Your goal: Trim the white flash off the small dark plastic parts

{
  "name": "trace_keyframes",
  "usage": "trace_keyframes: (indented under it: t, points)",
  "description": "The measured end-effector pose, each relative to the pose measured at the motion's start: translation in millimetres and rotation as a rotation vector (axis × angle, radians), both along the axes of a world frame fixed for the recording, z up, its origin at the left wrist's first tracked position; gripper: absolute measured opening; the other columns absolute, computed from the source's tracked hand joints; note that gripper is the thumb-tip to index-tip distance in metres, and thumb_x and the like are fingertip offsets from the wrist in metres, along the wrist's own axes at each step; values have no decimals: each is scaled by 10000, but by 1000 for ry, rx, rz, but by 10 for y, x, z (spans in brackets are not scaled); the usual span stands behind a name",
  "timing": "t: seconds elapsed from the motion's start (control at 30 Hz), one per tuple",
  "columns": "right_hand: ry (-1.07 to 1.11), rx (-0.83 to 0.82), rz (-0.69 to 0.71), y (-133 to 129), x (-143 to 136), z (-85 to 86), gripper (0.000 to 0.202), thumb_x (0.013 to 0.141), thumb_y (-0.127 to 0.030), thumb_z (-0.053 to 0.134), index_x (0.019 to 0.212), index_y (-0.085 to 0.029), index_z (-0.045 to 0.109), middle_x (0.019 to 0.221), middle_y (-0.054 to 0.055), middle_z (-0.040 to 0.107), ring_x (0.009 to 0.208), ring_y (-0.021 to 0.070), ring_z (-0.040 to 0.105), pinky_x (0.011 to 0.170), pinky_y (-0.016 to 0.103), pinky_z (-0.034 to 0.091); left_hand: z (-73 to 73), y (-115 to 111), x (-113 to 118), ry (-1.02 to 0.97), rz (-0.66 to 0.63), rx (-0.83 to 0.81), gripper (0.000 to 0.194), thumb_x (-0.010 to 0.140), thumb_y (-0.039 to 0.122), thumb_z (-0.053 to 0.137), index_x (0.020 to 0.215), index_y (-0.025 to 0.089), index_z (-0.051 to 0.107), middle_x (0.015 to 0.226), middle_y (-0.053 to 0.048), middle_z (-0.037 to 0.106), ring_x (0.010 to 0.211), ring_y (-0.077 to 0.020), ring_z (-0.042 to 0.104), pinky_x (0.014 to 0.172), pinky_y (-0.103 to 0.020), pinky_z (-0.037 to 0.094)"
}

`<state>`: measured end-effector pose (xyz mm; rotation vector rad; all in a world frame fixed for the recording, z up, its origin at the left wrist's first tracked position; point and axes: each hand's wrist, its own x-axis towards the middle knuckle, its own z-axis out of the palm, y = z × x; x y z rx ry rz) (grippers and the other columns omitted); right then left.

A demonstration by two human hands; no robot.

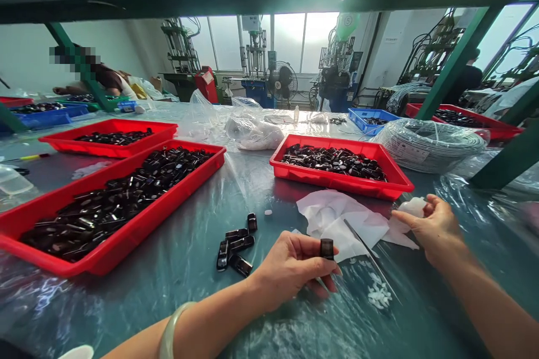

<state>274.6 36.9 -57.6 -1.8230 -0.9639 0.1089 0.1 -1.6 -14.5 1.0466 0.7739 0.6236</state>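
Note:
Between the thumb and fingers of my left hand [297, 263] is a small dark cap-like piece [327, 249], held upright. My right hand [438, 230] pinches a crumpled white wad [413, 207] near the corner of a red tray [341, 182]. White paper sheets [332, 216] lie between the hands, with thin metal tweezers [370, 258] across them. Below the tweezers is a small pile of white bits [379, 291]. Several loose black pieces [241, 243] rest to the left of my left hand.
Two more red trays [202, 179] of black pieces stand at the left. A wrapped cable coil [429, 146] and a blue tray [357, 121] lie at the back right. Green shelf posts [458, 67] flank the bench. A person [101, 76] leans over at the far left.

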Motion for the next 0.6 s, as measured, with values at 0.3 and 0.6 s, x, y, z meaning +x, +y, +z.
trace_keyframes:
  t: [0.3, 0.6]
  points:
    - [-246, 173, 194, -371, -587, 416, 236, 658, -340, 653, 865, -228, 651, 957, 29, 646, 850, 219, 597, 756, 352, 477, 12, 37, -14, 23, 57, 20, 247, 603, 233, 699, 805, 94, 670, 681, -46, 644, 507, -100, 584, 441, -179, 449]
    - [-455, 68, 1145, -700, -1196, 335, 183, 856, -124, 447, 881, -208, 607, 803, 29, 637, 749, 148, 571, 669, 277, 479, 253, 259, -200, 76, 360, 218, 231, 636, 245, 698, 806, 92, 667, 687, -47, 660, 514, -100, 580, 478, -197, 461]
